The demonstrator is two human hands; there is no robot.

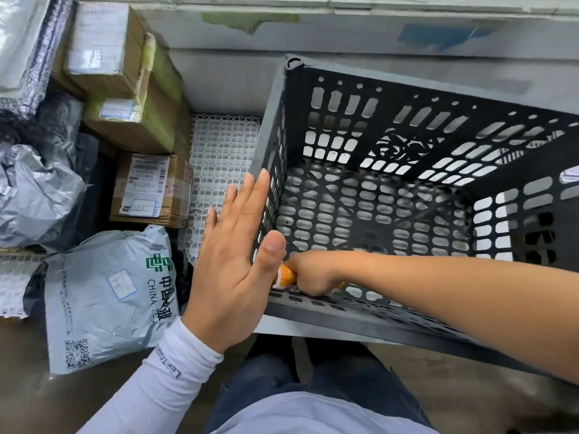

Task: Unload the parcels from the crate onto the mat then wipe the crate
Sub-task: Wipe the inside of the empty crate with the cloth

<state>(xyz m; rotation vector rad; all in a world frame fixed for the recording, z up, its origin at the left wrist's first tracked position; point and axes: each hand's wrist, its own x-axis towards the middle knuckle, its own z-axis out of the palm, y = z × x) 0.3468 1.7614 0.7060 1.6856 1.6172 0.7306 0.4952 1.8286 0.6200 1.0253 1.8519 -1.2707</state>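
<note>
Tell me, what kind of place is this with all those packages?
Probably a parcel sorting or delivery depot. Cardboard boxes with shipping labels and a grey China Post mailer bag are piled on a white plastic grid mat, beside an emptied dark plastic crate that is being wiped.

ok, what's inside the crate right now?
No parcels. Inside the crate only the right hand shows, gripping an orange cloth at the near left corner. The left hand and right forearm cover part of that corner.

Even, soft daylight, faint shadows, wide-angle bending at edges, slight blur at corners
</note>
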